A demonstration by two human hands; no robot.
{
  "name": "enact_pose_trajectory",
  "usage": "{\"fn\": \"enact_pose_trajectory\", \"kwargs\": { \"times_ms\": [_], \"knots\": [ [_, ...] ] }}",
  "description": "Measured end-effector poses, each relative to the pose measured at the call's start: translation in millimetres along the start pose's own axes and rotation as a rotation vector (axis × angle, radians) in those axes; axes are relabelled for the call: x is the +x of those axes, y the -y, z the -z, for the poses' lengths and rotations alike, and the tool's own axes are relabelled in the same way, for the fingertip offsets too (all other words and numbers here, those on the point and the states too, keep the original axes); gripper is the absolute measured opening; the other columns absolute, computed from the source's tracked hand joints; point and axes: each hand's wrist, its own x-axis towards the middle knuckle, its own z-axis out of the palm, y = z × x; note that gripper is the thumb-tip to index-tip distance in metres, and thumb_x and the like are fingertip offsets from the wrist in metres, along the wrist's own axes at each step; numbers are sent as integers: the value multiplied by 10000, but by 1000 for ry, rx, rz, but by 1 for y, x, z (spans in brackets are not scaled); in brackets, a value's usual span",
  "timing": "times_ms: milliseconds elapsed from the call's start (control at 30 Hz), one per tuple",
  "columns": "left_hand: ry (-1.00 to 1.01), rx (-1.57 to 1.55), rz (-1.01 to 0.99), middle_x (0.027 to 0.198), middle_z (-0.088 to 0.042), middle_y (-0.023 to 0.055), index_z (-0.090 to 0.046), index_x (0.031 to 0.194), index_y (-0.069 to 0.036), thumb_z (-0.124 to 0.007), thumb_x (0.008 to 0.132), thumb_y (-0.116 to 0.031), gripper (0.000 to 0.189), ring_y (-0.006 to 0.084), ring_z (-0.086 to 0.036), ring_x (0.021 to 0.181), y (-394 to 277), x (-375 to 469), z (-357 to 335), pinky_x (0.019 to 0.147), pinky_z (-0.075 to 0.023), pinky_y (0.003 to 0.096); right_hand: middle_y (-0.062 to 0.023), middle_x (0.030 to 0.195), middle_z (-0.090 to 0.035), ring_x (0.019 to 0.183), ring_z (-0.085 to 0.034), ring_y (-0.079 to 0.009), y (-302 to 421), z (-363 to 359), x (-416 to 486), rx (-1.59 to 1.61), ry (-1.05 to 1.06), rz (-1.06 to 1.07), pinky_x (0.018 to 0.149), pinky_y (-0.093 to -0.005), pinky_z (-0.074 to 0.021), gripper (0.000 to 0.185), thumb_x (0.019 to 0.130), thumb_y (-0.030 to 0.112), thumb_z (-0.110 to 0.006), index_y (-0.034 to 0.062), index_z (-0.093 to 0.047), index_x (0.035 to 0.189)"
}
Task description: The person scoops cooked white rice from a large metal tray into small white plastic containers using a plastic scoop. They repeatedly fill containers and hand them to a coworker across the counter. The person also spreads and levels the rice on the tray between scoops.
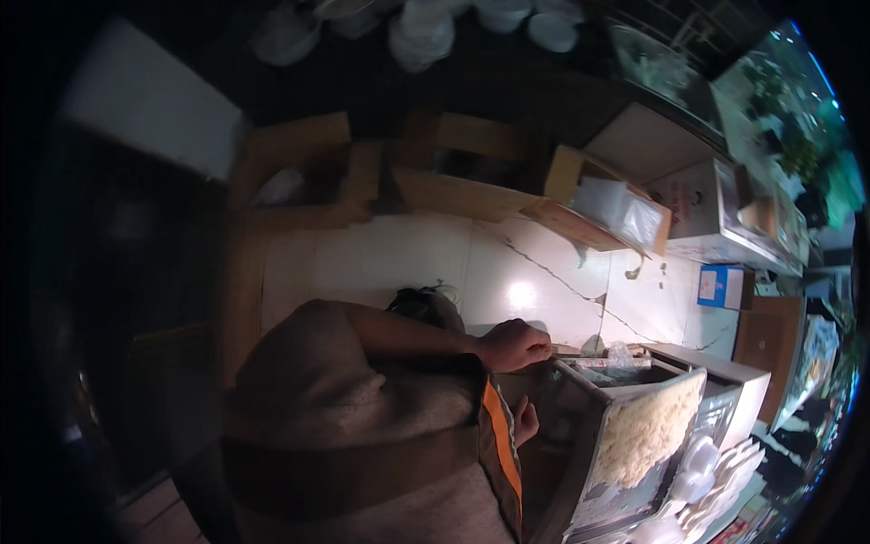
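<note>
My left hand (515, 345) is curled beside the near corner of a metal-framed counter cabinet (578, 387). Whether its fingers hold or touch anything is too dim to tell. Lower down, part of my right hand (525, 421) shows past the orange-trimmed edge of my dark garment (503, 435); the rest of it is hidden. On the cabinet top lies a heap of pale, crumbly food (649, 425) on a flat tray (608, 503). A compartment beside it contains a clear plastic bag (620, 360).
White foam containers (720, 483) are stacked beyond the tray. Open cardboard boxes (469, 190) line the cracked tiled floor (408, 258), one holding white plastic packs (618, 207). A blue and white box (720, 285) stands farther right. Stacked pale bowls (421, 34) sit in shadow.
</note>
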Motion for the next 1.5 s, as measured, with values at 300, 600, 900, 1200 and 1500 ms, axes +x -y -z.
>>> {"fn": "enact_pose_trajectory", "kwargs": {
  "times_ms": [300,600,900,1200,1500],
  "knots": [
    [-276,-36,211,794,-691,161,-690,890,-46,-670,887,-244,198,357,-684,757,47,-22,88,674,-526,434,30,544,-392,562,-339,-48,48,-87,36,-34,289,-113,485,-303,-271,451,998,189,-611,49,-402,625],
    [-393,-8,294,659,-616,113,-662,899,-19,-649,921,-146,130,195,-616,588,76,-97,166,571,-474,330,-47,567,-542,547,-507,-84,62,-151,60,-315,446,-12,514,-293,-403,373,976,219,-640,-9,-566,690],
    [-190,-124,385,717,-665,131,-666,927,-30,-632,956,-195,171,219,-683,673,105,-50,245,622,-515,327,-98,566,-572,548,-539,-108,95,-238,26,-454,464,-196,535,-320,-440,356,937,256,-660,-29,-595,733],
    [-269,164,337,806,-699,52,-642,1020,-108,-606,969,-276,179,214,-686,742,297,100,335,673,-524,380,-98,600,-576,577,-521,-116,75,-265,-8,-316,326,-378,557,-320,-437,326,943,241,-665,-36,-611,780],
    [476,483,667,1119,-689,201,-725,1044,-59,-563,965,-384,371,292,-659,1059,601,240,322,932,-489,411,-91,662,-653,612,-596,-134,-35,-288,-60,-411,195,-881,590,-311,-470,325,945,243,-627,-35,-650,778]
  ]
}}
